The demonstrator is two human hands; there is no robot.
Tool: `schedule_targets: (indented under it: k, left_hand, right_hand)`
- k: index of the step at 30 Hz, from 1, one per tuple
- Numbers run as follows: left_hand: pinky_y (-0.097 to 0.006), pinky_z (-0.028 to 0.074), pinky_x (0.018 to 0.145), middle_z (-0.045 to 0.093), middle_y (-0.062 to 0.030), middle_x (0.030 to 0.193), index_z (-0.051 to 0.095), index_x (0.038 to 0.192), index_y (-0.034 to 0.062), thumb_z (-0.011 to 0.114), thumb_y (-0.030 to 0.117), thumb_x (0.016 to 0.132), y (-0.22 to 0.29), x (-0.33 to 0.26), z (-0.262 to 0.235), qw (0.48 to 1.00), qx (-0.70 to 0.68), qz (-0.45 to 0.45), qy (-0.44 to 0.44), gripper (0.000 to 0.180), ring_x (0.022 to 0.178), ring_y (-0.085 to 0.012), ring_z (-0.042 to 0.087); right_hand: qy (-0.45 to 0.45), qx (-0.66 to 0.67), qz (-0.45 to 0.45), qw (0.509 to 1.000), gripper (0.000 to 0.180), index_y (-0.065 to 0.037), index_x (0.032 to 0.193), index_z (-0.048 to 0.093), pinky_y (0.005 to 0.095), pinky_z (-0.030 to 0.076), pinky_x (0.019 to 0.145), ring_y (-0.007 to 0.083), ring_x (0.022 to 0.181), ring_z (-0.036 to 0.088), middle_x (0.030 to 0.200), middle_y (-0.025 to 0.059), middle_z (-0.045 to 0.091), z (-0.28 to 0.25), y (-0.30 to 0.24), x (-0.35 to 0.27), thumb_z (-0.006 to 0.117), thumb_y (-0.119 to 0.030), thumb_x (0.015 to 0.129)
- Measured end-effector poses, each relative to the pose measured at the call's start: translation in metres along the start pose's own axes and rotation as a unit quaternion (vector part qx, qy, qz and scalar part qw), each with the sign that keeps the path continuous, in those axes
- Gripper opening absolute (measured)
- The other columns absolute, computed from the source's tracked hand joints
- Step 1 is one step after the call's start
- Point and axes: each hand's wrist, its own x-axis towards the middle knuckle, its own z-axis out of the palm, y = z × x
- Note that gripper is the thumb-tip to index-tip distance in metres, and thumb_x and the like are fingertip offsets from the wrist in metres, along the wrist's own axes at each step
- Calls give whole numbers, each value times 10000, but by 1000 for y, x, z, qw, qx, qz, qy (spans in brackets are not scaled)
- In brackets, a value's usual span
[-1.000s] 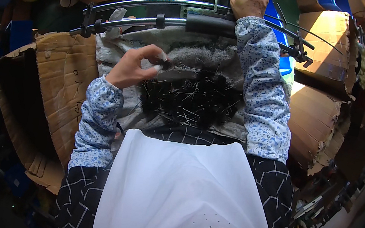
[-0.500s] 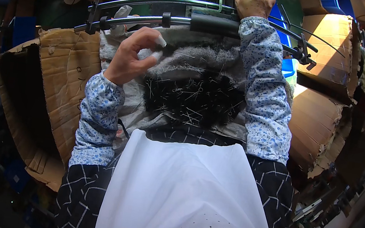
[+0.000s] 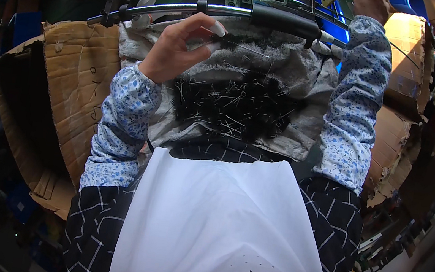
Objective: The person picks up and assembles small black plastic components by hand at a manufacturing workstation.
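Note:
My left hand (image 3: 188,45) is above the grey cloth (image 3: 154,49), its thumb and forefinger wrapped at the tips in white. Between those tips sits a small wire brush (image 3: 230,41) with a black bristle tuft and a thin metal stem pointing right. Below it, on the same cloth over my lap, lies a heap of similar black brushes (image 3: 233,102) with looped wire stems. My right hand (image 3: 372,5) is at the top right edge of the view, by a cardboard box; its fingers are partly cut off and unclear.
Two chrome rails (image 3: 162,11) with black clamps and a black sleeve (image 3: 283,22) cross in front of me, ahead of dark machine parts. An open cardboard box (image 3: 75,77) stands at left. More cardboard boxes (image 3: 405,45) are stacked at right, beside blue plastic.
My right hand has left the machine by the rails and moved right. My left hand has shifted slightly right and up, and now pinches a brush.

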Motion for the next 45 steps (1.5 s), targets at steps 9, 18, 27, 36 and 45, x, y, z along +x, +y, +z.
schedule_targets:
  k: [9,18,27,36,45]
  left_hand:
    - [-294,499,839,614,-94,1014,494,1073,44,606,-35,763,-6,20,40,992,32,66,105,339,960,-196,613]
    - [-414,396,867,605,-154,984,532,1063,53,600,89,781,-36,-44,31,947,243,-117,-177,292,964,-311,555]
    - [-384,319,901,643,-72,898,642,972,115,591,173,811,-46,-55,42,929,274,-175,-178,178,928,-240,559]
    - [-369,326,886,628,-88,964,593,1033,77,572,159,839,-41,-55,52,932,304,-126,-153,211,930,-244,562]
    - [-296,469,682,561,-75,835,443,1082,83,437,166,951,-31,-32,40,994,27,-26,105,156,733,-196,610]
  right_hand:
    - [-229,430,-233,842,276,-81,1091,592,397,489,786,300,864,614,913,145,631,-67,-112,-113,571,-231,860]
    - [49,170,-97,979,257,-74,1023,620,426,425,857,276,875,584,880,125,608,27,-70,-40,544,-126,783]
    - [43,166,-63,983,218,-140,948,654,426,432,832,246,879,596,868,72,636,52,-79,-26,501,-179,798]
    - [30,167,-74,983,229,-150,959,659,475,422,853,248,888,595,884,65,641,55,-77,-25,486,-181,813]
    - [-18,193,-43,980,246,-168,997,664,441,418,793,267,823,567,846,69,643,69,-67,-17,569,-216,776]
